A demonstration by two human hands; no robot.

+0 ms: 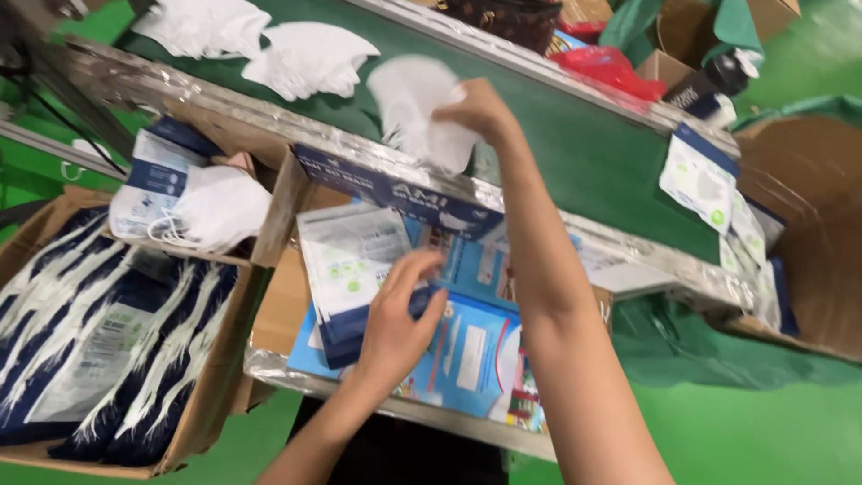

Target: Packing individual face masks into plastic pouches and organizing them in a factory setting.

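My right hand (480, 110) reaches up onto the green conveyor belt (593, 144) and grips a white face mask (415, 108). Two more piles of white masks (310, 58) lie further left on the belt. My left hand (400, 314) rests lower down on a stack of flat white-and-blue packaging pouches (352, 260), fingers curled on the edge of the top pouch. The stack lies on a blue printed sheet (476, 346) in a foil-edged tray.
A cardboard box (211, 377) at the left holds rows of packed dark-blue pouches (99, 341). Loose masks and a pouch (202, 207) sit on a shelf above it. Packed pouches (700, 184) hang at the belt's right edge beside a large brown box (808, 216). Green floor below.
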